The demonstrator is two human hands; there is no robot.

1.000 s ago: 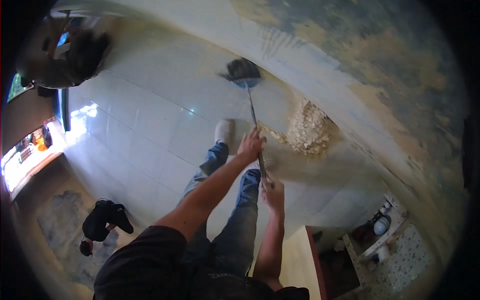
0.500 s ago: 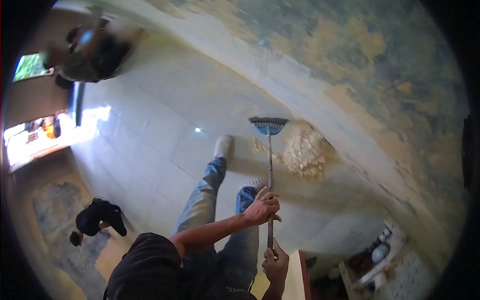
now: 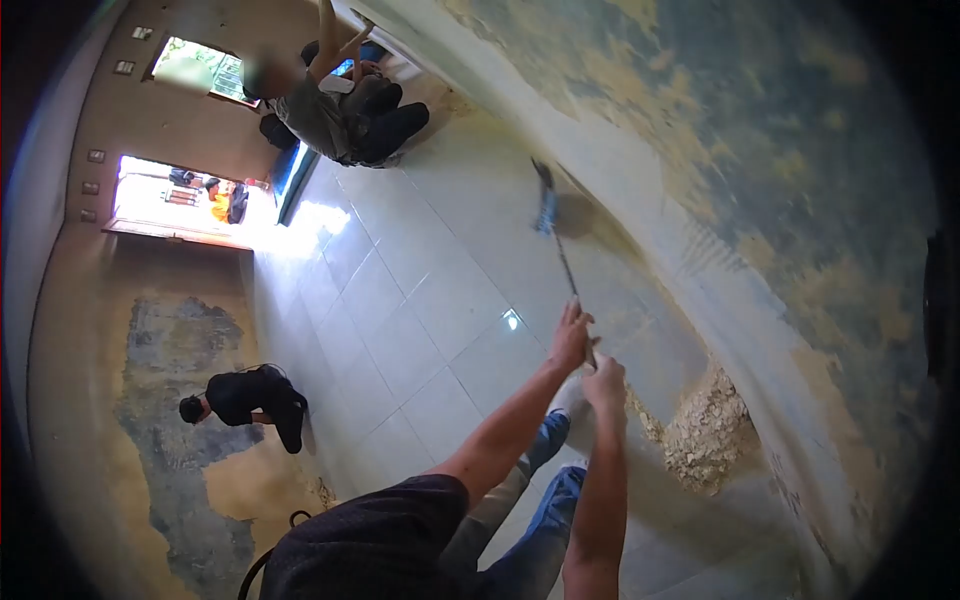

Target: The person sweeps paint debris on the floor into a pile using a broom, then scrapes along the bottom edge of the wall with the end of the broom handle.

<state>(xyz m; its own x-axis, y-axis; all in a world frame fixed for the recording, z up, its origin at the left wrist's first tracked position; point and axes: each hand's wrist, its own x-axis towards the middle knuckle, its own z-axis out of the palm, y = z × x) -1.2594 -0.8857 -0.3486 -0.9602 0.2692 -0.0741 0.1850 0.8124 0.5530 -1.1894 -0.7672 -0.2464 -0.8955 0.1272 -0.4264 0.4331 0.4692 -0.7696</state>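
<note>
Floor (image 3: 400,330) – pale glossy tiles, biggest area, runs from the wearer's feet to the far end. Peeling wall (image 3: 780,200) along its right edge: grn/grey + tan patches, whitish band at the base. Brownish wall (image 3: 200,270) along the left side, w/ a grey bare patch (image 3: 185,400). Bright doorway (image 3: 170,205) toward the far left corner of the floor, a person in orange (image 3: 219,205) visible thru it.

Person in grey top (image 3: 320,118), low down at the far end of the floor, nr the peeling wall. Person in black (image 3: 245,398) bent over at the floor's left edge, by the bare patch.

Broom (image 3: 566,265) slants across the floor; blue head (image 3: 547,213) out nr the right edge, close to the wall base. Head a bit blurred – can't tell if bristles touch tile. Pile of flakes (image 3: 706,437), off-white, on the floor against the right edge, apart from the broom head; thin trail of bits on its near-left side.

L hand (image 3: 571,338) clamped round the handle, higher up. R hand (image 3: 604,384) closed on it just below, nr the handle's end.
</note>
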